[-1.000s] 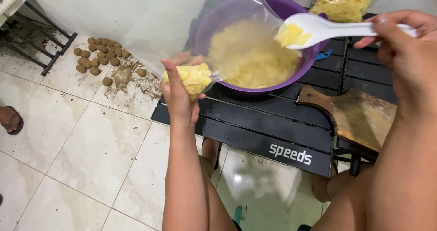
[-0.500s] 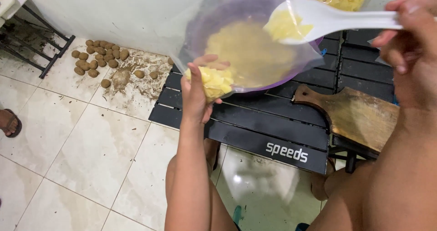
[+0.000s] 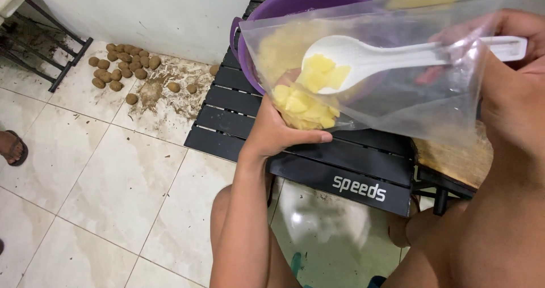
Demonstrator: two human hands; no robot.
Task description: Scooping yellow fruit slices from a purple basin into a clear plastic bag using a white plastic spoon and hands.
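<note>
Nearest: left hand (image 3: 271, 133) cupping the lower corner of a clear plastic bag (image 3: 397, 89) from beneath, fingers curled and pressing against the film, seemingly supporting the weight of the yellow chunks (image 3: 301, 109) collecting there. Above and to the right: right hand (image 3: 511, 55) gripping the handle of a white spoon (image 3: 363, 58), fingers closed round it through the bag's edge, bowl of the spoon lying inside the bag and carrying more yellow pieces. Behind the bag: purple bowl (image 3: 295, 1) resting on the black slatted bench (image 3: 318, 163), close by, probably for short transfers. Wooden board (image 3: 454, 163) lying at the bench's right end. Farthest: small brown lumps (image 3: 122, 66) lying heaped on the tiled floor (image 3: 113, 180) beside the wall.
</note>
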